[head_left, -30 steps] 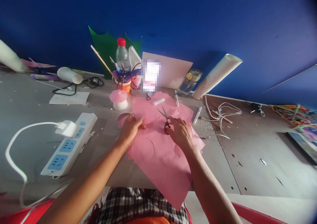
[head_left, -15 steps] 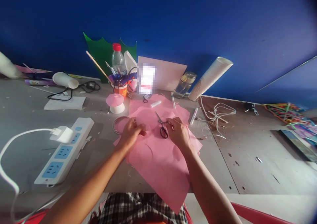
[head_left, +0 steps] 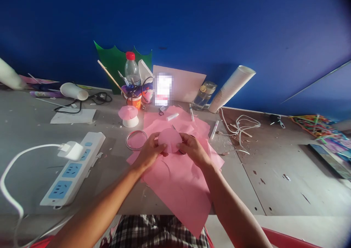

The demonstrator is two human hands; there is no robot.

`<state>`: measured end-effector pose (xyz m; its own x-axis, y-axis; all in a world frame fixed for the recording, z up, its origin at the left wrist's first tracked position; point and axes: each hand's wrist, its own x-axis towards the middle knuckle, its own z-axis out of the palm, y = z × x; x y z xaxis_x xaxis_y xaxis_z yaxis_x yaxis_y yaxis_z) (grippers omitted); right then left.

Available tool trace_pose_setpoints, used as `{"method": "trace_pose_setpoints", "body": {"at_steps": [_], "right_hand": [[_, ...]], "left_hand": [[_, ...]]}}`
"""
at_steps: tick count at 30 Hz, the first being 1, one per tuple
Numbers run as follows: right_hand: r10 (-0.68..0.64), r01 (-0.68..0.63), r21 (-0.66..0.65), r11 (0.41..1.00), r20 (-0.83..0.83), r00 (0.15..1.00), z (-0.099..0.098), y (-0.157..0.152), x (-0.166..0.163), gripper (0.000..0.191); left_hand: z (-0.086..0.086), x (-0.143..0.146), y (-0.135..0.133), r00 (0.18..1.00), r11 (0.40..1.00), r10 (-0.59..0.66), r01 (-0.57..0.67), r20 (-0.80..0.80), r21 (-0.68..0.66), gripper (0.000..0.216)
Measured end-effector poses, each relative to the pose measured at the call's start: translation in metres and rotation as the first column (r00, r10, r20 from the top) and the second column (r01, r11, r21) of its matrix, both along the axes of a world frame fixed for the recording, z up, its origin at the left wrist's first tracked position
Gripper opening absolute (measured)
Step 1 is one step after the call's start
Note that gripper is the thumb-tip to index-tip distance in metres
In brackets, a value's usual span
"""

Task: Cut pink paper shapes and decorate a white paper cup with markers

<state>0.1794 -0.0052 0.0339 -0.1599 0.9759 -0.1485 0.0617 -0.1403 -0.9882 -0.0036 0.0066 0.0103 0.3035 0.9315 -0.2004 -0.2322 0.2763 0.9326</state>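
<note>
Between my two hands is a round pink paper disc (head_left: 170, 136), with what looks like a slit running up from its lower edge. My left hand (head_left: 153, 149) pinches the disc's left side, thumb on top. On the right side my right hand (head_left: 193, 149) pinches it the same way. The scissors (head_left: 173, 127) lie on the paper behind the disc, mostly hidden by it and my right hand. Pink paper sheets (head_left: 178, 184) spread beneath, overhanging the table's front edge. A round ring (head_left: 136, 140) lies just left of my left hand.
A small white cup with a pink paper top (head_left: 128, 114) stands at the back left. A power strip (head_left: 72, 171) lies left. Behind are a red-capped bottle (head_left: 132, 69), a glass jar (head_left: 204, 94), markers (head_left: 214, 129) and a leaning stack of paper cups (head_left: 231, 89). A white cable (head_left: 241, 125) is coiled right.
My right hand has let go of the scissors and taken the right side of the pink disc. The disc is now raised between both hands, which have come closer together.
</note>
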Motion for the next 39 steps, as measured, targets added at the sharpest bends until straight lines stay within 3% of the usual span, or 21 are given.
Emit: {"method": "trace_pose_setpoints", "body": {"at_steps": [6, 12, 17, 31, 39], "right_hand": [[-0.116, 0.102, 0.092, 0.991, 0.164, 0.980, -0.019, 0.003, 0.000, 0.022], [-0.160, 0.143, 0.109, 0.984, 0.176, 0.971, -0.016, -0.001, -0.009, 0.018], [-0.236, 0.209, 0.129, 0.969, 0.249, 0.939, -0.013, -0.003, -0.012, 0.011], [-0.181, 0.172, 0.076, 0.982, 0.121, 0.976, -0.005, -0.008, -0.021, 0.007], [-0.142, 0.127, 0.122, 0.984, 0.120, 0.983, 0.003, -0.014, -0.024, 0.022]], "left_hand": [[0.002, 0.000, -0.003, 1.000, 1.000, -0.024, 0.024, 0.010, 0.020, 0.048], [0.001, 0.004, -0.002, 0.998, 0.999, 0.024, -0.026, 0.063, 0.025, 0.041], [-0.002, 0.004, -0.001, 1.000, 0.998, 0.018, -0.018, -0.004, 0.068, 0.033], [-0.002, 0.005, -0.001, 0.998, 0.997, 0.023, -0.019, -0.066, 0.070, 0.030], [-0.003, 0.003, 0.000, 0.998, 0.999, -0.017, 0.018, -0.059, 0.027, 0.032]]}}
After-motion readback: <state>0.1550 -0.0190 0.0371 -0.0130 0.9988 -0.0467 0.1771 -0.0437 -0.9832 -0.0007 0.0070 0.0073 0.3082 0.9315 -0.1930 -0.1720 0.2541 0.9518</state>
